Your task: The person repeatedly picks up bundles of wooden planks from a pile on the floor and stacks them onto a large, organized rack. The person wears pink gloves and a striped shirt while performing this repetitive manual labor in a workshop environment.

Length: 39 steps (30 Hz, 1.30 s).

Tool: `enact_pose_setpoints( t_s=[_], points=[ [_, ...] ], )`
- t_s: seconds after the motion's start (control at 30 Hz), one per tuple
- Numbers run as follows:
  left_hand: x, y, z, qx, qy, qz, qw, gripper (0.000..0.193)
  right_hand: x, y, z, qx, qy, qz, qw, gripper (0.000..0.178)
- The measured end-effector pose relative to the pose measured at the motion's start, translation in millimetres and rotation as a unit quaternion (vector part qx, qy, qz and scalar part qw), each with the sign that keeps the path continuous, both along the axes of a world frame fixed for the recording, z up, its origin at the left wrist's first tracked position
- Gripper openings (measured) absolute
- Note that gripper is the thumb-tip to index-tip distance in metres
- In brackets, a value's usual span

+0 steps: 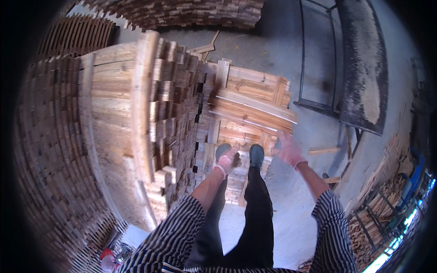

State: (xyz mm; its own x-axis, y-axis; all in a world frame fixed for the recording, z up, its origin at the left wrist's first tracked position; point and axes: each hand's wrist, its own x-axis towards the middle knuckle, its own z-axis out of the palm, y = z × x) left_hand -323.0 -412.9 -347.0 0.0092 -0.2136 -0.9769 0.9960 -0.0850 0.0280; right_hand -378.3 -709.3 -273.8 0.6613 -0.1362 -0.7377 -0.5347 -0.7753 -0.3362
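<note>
I wear thin pinkish gloves on both hands. My left hand (pixel 226 160) hangs over the low wood stack (pixel 236 133), beside my left shoe, fingers stretched out and blurred, with nothing visible in it. Just off the right end of some loose planks (pixel 255 109), my right hand (pixel 290 151) has its fingers apart; whether a fingertip touches the lowest plank I cannot tell. These pale planks lie side by side, slanting across the top of the stack. Crosswise battens (pixel 279 90) show under them. My dark shoes (pixel 256 155) appear to rest on the same stack.
Tall stacks of boards (pixel 170 91) rise close on my left, with more wood (pixel 195 13) at the far side. A metal frame (pixel 316 107) and a dark dusty panel (pixel 364 68) stand right. Scrap wood (pixel 375 218) fills a rack at lower right. An offcut (pixel 324 150) lies on the floor.
</note>
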Motion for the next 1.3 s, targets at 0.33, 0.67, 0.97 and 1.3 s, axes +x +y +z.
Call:
enact_pose_setpoints(
  t_s=[0.33,0.67,0.97,1.3],
  points=[
    [23.6,-105.2,-196.5,-0.153,-0.051,0.395,0.904,0.075,163.6,-26.2,-228.9,0.038,0.051,0.053,0.997,0.097],
    [-7.0,-86.0,-93.5,-0.146,-0.03,0.209,0.966,0.071,87.8,0.0,-120.4,0.247,0.082,0.004,0.966,0.103],
    [-16.4,-129.3,224.5,-0.005,-0.297,0.116,0.948,0.069,74.4,-13.7,171.7,0.439,0.055,-0.127,0.888,0.068],
    [58.0,12.8,452.2,-0.217,-0.288,0.322,0.875,0.045,169.3,131.2,462.6,0.265,-0.132,0.138,0.945,0.12]
  ],
)
